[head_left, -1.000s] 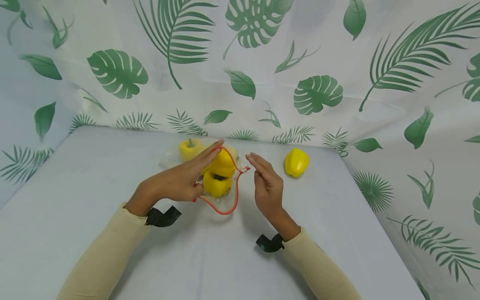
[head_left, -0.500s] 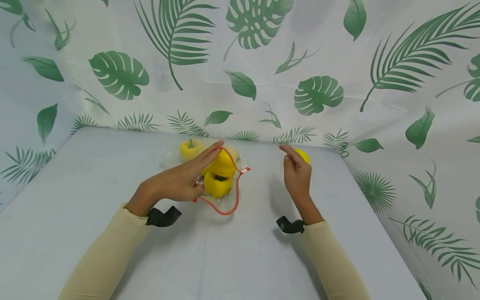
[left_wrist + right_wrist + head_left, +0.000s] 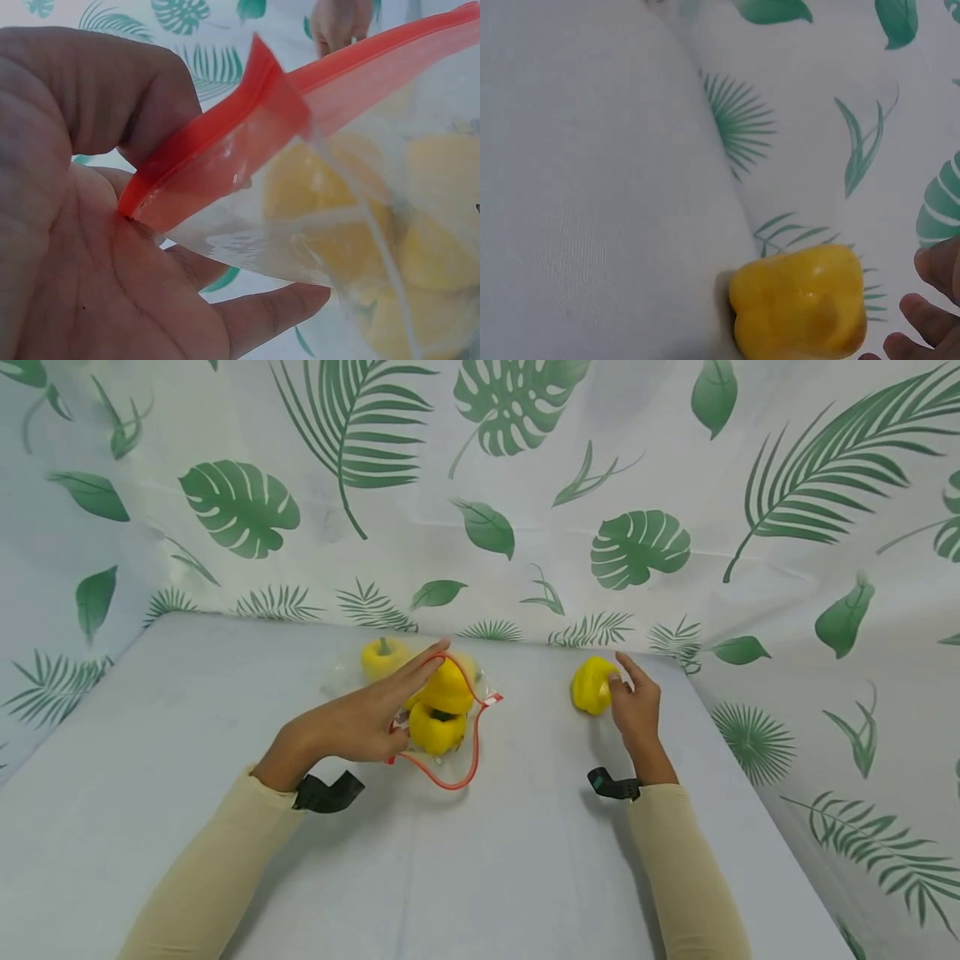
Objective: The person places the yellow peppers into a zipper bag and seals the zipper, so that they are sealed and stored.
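Note:
My left hand point(image 3: 352, 720) holds the red-rimmed mouth of a clear plastic bag point(image 3: 454, 787), which stands open toward the front. In the left wrist view the fingers curl over the red rim point(image 3: 217, 127). Yellow bell peppers point(image 3: 437, 731) lie inside the bag, blurred yellow shapes point(image 3: 439, 255) through the plastic. At the right, my right hand point(image 3: 637, 706) is at the right side of a single yellow pepper point(image 3: 591, 685), fingers apart and not closed round it. In the right wrist view a gap shows between the pepper point(image 3: 799, 304) and the fingertips point(image 3: 919, 315).
A white cloth point(image 3: 495, 860) covers the table. Behind its back edge hangs a white curtain with green leaves point(image 3: 487, 527). A black wrist camera point(image 3: 328, 792) sits at the left wrist and another point(image 3: 613, 785) at the right.
My right hand has moved right from beside the bag, passing in front of the lone pepper to its right side, and its fingers have spread. The left hand and bag have stayed nearly still.

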Motion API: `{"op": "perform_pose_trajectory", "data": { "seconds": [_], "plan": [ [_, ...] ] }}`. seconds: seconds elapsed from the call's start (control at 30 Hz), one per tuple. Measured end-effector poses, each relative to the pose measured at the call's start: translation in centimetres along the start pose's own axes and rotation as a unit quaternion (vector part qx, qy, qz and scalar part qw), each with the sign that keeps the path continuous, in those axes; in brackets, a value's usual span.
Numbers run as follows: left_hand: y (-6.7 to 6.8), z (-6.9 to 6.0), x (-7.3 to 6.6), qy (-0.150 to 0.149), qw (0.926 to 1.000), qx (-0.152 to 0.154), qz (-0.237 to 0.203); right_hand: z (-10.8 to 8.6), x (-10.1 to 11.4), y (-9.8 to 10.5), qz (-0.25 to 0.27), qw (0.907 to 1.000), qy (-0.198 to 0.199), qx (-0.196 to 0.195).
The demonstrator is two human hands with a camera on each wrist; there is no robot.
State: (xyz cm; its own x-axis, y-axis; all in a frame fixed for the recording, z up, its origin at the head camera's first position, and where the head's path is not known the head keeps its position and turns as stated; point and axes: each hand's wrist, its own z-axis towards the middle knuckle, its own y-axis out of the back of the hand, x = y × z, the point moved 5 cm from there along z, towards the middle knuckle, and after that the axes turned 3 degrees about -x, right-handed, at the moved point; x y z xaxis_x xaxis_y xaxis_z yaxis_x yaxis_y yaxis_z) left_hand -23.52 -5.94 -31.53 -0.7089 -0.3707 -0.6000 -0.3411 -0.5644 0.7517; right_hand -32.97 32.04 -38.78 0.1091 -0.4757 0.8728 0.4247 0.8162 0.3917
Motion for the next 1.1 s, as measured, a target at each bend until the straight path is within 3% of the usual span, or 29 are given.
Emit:
{"op": "perform_pose_trajectory", "data": {
  "seconds": [0.13,0.33,0.6,0.77,0.87,1.1],
  "plan": [
    [0.0,-0.1,0.1,0.001,1.0000,0.001,-0.003,1.0,-1.5,-0.3,-0.023,0.9968,-0.055,0.053],
    [0.0,0.0,0.1,-0.002,1.0000,0.003,0.001,1.1,-3.1,-0.7,-0.028,0.9831,-0.127,0.129],
    [0.1,-0.1,0.2,0.004,1.0000,0.004,-0.002,1.1,-3.6,-0.4,-0.020,0.9831,-0.155,0.096],
    [0.1,-0.1,0.2,0.011,0.9999,0.004,-0.002,1.1,-3.7,-0.2,-0.006,0.9750,-0.190,0.116],
    [0.1,-0.2,0.2,0.015,0.9999,0.005,-0.003,0.9,-3.8,-0.2,-0.006,0.9718,-0.181,0.151],
    [0.3,-0.2,0.2,0.011,0.9999,0.006,0.002,0.3,-3.7,0.2,-0.035,0.9660,-0.110,0.231]
  ]
}}
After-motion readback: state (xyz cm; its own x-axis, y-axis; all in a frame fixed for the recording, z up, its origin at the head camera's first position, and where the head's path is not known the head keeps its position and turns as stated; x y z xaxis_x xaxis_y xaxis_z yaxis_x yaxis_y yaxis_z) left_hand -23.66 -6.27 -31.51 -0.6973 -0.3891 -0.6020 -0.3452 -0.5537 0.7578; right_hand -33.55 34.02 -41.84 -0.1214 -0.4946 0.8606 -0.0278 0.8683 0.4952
